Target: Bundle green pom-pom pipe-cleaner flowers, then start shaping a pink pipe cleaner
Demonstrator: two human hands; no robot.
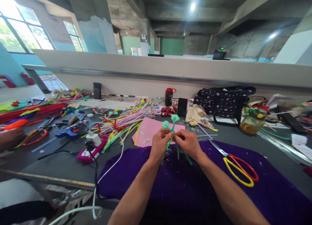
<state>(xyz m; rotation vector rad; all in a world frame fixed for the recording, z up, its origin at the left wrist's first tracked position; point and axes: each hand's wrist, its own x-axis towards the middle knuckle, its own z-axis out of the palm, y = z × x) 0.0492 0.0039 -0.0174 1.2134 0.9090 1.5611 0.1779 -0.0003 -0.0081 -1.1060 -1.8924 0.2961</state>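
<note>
My left hand (162, 143) is closed around green pipe cleaners (173, 128), pinching their stems between thumb and fingertips. Fluffy mint-green balls (165, 124) top these stems above my fingers. From the right, my right hand (188, 142) pinches the same stems, its fingertips almost touching the left ones. Loose green ends (178, 153) hang below both hands. Under my forearms spreads a dark purple cloth (136, 166) with small scraps on it. Scissors (237, 166) with one red and one yellow handle lie on the cloth to the right, blades partly apart.
A pink sheet (148, 131) with green clippings lies behind my hands. Left are a magenta power strip (92, 150) with cables and a pile of pipe cleaners (136, 113). A phone (182, 107), a bottle (168, 97), a patterned bag (223, 101) and a jar (252, 121) stand behind. Another person's hand (11, 139) is far left.
</note>
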